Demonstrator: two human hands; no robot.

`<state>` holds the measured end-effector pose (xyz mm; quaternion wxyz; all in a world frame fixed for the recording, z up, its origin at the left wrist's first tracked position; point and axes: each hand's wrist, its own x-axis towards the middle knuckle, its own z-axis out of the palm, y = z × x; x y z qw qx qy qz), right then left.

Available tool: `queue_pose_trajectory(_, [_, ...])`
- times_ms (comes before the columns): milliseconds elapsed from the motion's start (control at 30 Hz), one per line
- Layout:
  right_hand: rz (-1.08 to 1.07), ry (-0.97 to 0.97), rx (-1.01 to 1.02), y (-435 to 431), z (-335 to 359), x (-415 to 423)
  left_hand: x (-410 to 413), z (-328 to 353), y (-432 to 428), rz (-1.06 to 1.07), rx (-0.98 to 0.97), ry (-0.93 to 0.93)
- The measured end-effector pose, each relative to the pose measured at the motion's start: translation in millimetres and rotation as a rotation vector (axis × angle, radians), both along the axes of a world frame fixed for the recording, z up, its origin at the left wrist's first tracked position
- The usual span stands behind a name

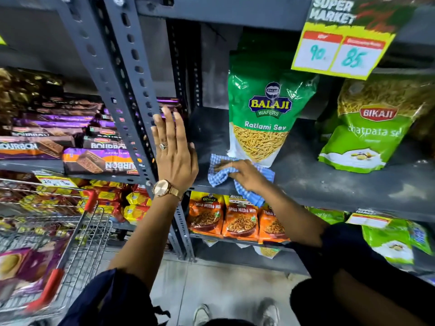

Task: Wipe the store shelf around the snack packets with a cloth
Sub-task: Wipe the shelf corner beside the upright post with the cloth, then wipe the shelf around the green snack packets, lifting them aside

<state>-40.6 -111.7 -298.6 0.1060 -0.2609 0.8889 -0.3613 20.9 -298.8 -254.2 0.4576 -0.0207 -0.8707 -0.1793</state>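
A grey metal shelf (329, 182) carries a green Balaji Ratlami Sev packet (263, 109) standing upright and a green Bikaji packet (369, 128) to its right. My right hand (244, 175) presses a blue-and-white checked cloth (220, 176) flat onto the shelf, right in front of the Balaji packet's lower left corner. Part of the cloth hangs over the shelf's front edge. My left hand (174, 149), with a ring and a watch, rests with straight fingers against the grey perforated upright (131, 90) at the shelf's left end.
A price sign (341, 45) hangs above the packets. Orange snack packets (240, 220) fill the shelf below. Biscuit packs (70, 147) are stacked left of the upright. A wire shopping trolley (77, 243) stands at lower left. The shelf between the two green packets is bare.
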Motion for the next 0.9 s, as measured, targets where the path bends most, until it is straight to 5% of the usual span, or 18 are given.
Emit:
queue_pose_trajectory(367, [-0.153, -0.056, -0.066, 123, -10, 12, -6, -74, 57, -0.291, -0.119, -0.526])
queue_pose_trajectory(600, [-0.812, 0.279, -0.272, 170, 50, 3, -31, -76, 95, -0.093, 0.225, -0.619])
queue_pose_trajectory(767, [-0.879, 0.146, -0.149, 155, -6, -14, -52, -72, 99, 0.105, 0.329, -0.725])
queue_pose_trajectory(900, [-0.879, 0.192, -0.060, 138, -30, -34, -60, -82, 99, 0.164, 0.228, -0.711])
